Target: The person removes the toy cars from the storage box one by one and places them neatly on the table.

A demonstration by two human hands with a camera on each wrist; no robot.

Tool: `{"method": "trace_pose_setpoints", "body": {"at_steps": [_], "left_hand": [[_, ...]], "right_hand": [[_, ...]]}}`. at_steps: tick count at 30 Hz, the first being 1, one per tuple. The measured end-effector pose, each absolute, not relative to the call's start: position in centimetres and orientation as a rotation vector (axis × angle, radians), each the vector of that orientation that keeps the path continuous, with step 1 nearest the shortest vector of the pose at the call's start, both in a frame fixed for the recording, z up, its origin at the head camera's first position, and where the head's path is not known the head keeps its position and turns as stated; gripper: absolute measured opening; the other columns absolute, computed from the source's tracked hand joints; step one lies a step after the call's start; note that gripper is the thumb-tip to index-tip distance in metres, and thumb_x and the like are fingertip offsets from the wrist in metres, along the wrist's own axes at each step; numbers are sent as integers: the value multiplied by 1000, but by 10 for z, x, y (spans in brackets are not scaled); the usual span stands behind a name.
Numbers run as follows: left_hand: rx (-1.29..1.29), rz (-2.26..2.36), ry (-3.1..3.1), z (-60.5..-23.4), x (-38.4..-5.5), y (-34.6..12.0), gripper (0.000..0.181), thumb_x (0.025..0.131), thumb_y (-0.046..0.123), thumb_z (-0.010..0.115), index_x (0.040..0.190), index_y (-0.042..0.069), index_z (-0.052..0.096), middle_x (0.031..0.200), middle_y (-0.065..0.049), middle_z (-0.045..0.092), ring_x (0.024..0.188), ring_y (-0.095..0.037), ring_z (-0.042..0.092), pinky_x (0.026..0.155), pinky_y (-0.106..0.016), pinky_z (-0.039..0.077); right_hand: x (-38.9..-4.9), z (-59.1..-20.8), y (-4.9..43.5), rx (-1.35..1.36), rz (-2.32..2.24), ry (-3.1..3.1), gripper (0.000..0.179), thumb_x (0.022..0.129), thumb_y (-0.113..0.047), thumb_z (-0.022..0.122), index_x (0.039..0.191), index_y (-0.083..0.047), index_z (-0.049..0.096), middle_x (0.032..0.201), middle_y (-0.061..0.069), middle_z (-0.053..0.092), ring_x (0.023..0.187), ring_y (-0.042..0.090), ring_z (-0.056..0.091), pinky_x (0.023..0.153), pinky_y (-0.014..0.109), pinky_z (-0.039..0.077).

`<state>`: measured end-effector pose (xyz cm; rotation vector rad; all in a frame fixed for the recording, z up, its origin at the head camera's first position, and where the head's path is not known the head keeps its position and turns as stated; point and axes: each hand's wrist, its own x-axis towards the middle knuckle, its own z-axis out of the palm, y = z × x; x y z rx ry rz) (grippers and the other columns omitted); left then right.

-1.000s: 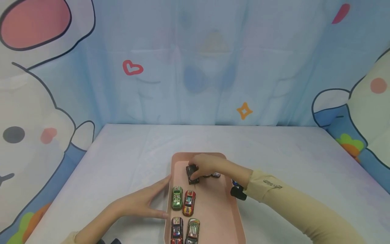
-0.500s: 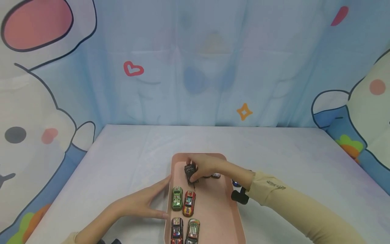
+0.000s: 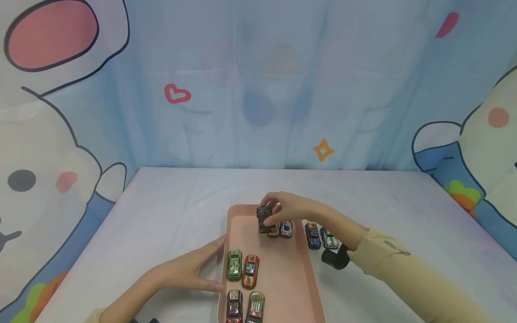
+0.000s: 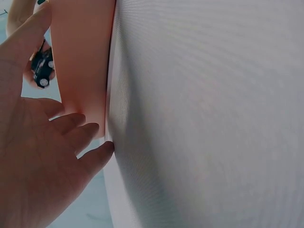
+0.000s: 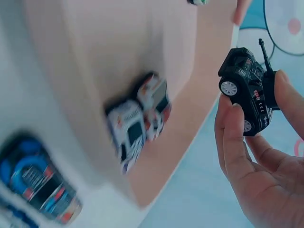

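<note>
In my right hand (image 3: 288, 208) a black toy car (image 5: 248, 90) is pinched between thumb and fingers, lifted over the far end of the pink tray (image 3: 282, 269). Grey-white wheels and a thin rod sticking out show on it in the right wrist view. Just below it in the tray stand a white toy car (image 3: 286, 228) and a second small car (image 5: 154, 102), partly covered by my hand in the head view. My left hand (image 3: 183, 269) lies along the tray's left side, fingers fairly straight, with thumb and fingertips at the wall (image 4: 80, 57).
Nearer in the tray are a green car (image 3: 234, 264), a red-and-yellow car (image 3: 250, 271), a dark car (image 3: 234, 306) and a silver-green car (image 3: 255, 307). Outside its right wall, a blue car (image 3: 313, 235) and a white-green car (image 3: 329, 238) stand on the white cloth (image 3: 387, 215).
My right hand has raised the black car off the tray floor and moved it right and away. Cars it covered now show. The left hand stays put.
</note>
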<state>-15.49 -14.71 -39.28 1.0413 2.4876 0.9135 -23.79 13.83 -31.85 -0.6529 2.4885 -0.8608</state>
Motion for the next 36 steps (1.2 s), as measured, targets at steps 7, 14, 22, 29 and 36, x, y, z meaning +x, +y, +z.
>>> {"method": "trace_pose_setpoints", "body": {"at_steps": [7, 14, 22, 29, 36], "left_hand": [[1050, 901, 2497, -392, -154, -147, 104, 71, 55, 64, 144, 15, 3, 149, 1, 6, 134, -17, 12, 107, -40, 18], [1053, 894, 2497, -391, -155, -147, 104, 71, 55, 64, 144, 14, 2, 149, 0, 4, 134, -18, 11, 107, -40, 18], [1036, 893, 2497, -393, -155, -147, 104, 71, 55, 64, 144, 16, 1, 148, 2, 3, 134, -18, 11, 107, -40, 17], [1032, 910, 2494, -392, -154, -147, 104, 71, 55, 64, 144, 16, 2, 148, 2, 3, 134, -19, 11, 107, -40, 18], [1008, 905, 2487, -392, -154, -146, 104, 71, 55, 64, 144, 18, 1, 148, 2, 3, 134, -17, 11, 107, -41, 18]], "right_hand": [[-239, -312, 183, -609, -922, 2470, 44, 78, -32, 67, 115, -13, 51, 109, 6, 51, 103, 28, 52, 80, 41, 48], [-234, -309, 237, -506, -956, 2499, 53, 80, -36, 65, 121, -9, 47, 113, 11, 51, 108, 35, 49, 85, 49, 45], [-225, -323, 287, -406, -950, 2523, 58, 81, -34, 63, 125, -2, 44, 112, 14, 51, 103, 33, 52, 81, 47, 47], [-221, -336, 311, -385, -959, 2514, 53, 83, -29, 62, 124, 0, 45, 112, 16, 51, 98, 29, 53, 78, 45, 48], [-218, -347, 324, -359, -940, 2520, 52, 83, -30, 62, 124, -3, 46, 111, 14, 51, 90, 23, 53, 75, 42, 48]]}}
